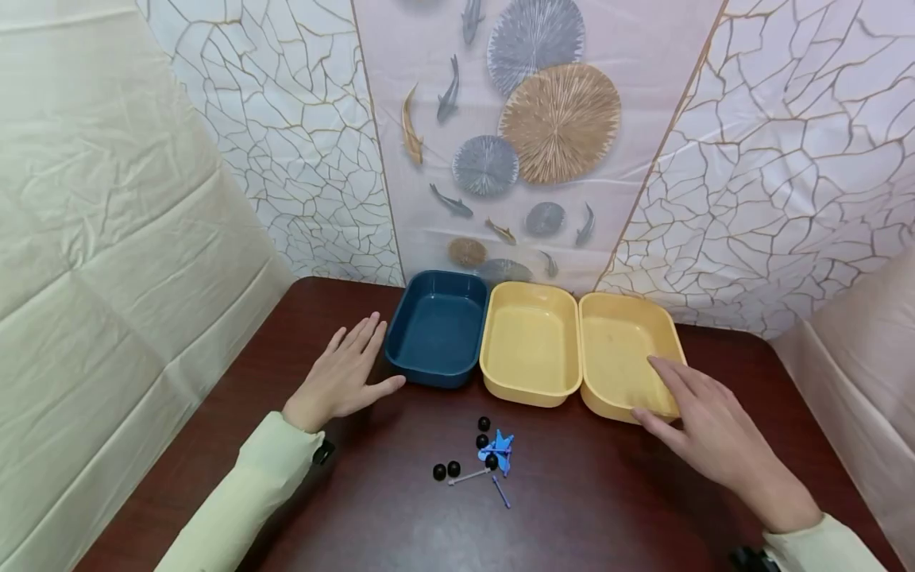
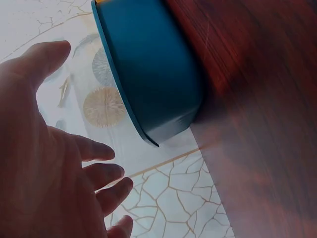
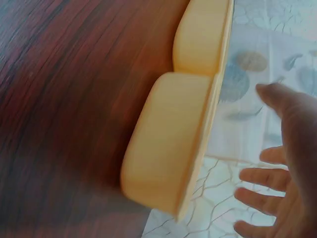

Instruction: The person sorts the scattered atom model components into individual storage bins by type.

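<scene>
Beside the left wall of the dark blue tray (image 1: 438,372) is my left hand (image 1: 341,377), fingers stretched out and holding nothing. In the left wrist view its fingers (image 2: 101,176) are spread apart from that tray. My right hand (image 1: 715,421) hovers over the near right corner of the right yellow tray (image 1: 622,349), also holding nothing; its fingers are extended in the right wrist view. Between the hands on the table lie several black balls (image 1: 484,424), a blue star-shaped piece (image 1: 504,446), a grey stick (image 1: 469,477) and a purple-blue stick (image 1: 501,492).
A middle yellow tray (image 1: 532,342) stands between the blue tray and the right yellow one, all three in a row. The dark wooden table (image 1: 572,508) ends at a patterned cloth backdrop (image 1: 557,230). Pale cloth hangs at both sides.
</scene>
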`<state>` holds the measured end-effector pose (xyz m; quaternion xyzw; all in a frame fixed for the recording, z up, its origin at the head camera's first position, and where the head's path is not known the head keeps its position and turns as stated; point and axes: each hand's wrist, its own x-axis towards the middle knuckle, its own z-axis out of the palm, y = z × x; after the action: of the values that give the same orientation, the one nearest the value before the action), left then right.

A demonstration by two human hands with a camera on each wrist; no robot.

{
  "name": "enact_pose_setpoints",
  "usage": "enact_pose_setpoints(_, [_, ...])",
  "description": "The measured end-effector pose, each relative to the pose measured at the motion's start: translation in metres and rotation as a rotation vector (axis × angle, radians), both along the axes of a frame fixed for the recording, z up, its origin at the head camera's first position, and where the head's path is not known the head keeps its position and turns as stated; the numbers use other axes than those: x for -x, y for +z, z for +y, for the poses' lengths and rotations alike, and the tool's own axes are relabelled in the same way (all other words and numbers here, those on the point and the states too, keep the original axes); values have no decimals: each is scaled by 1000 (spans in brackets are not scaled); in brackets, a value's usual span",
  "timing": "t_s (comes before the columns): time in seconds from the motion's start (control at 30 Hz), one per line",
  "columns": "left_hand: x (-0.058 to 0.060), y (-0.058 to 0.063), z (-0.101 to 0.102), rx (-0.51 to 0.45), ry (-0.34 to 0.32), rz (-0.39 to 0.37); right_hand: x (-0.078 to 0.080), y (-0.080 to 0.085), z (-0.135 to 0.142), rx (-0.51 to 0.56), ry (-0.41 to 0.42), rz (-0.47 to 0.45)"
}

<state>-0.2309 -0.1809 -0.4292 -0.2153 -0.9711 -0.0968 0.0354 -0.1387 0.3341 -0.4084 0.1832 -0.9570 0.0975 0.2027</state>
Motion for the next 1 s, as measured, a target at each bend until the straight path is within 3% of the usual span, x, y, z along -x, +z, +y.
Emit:
enact_pose_setpoints(0.2, [8,0,8,-16,-31,-7,-2,8,-23,80,68,-4])
enact_pose_setpoints(0.47, [17,-4,17,-28,-41,-29,3,13,-59,58,206,-13])
enact_pose_setpoints(1.0, [26,-11,25,-52,-32,-66,29,4,-126,8,352,-279])
